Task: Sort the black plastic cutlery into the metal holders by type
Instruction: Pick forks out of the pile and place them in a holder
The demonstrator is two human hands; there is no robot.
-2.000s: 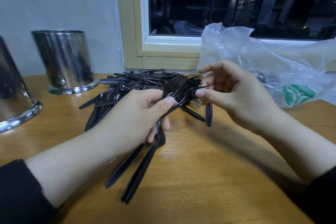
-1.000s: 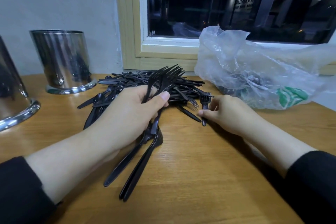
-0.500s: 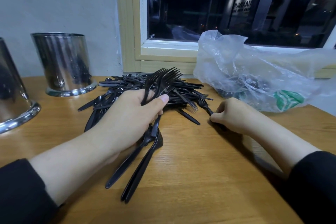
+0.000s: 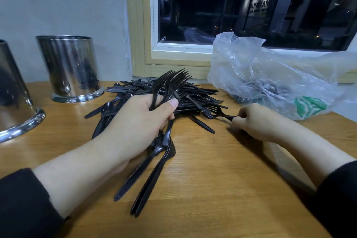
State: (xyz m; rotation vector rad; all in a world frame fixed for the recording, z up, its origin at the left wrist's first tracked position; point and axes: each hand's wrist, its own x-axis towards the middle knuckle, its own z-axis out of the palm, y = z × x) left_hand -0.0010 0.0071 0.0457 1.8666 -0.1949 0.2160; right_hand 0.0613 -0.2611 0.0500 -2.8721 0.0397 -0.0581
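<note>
Fingers above wooden table, seemingly night-dark window

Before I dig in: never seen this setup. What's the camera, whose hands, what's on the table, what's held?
No machine here: a person works with bare hands, and the one picture comes from a wide-angle camera worn on their head, looking forward and down.

On the wooden table lies a pile of black plastic cutlery. Two metal holders stand to the left: one by the wall, one at the picture's edge. A clear plastic bag sits under the window.

The left hand grips a bunch of forks, tines up, handles trailing toward the camera. The right hand pinches the handle of a single fork at the pile's edge.
</note>
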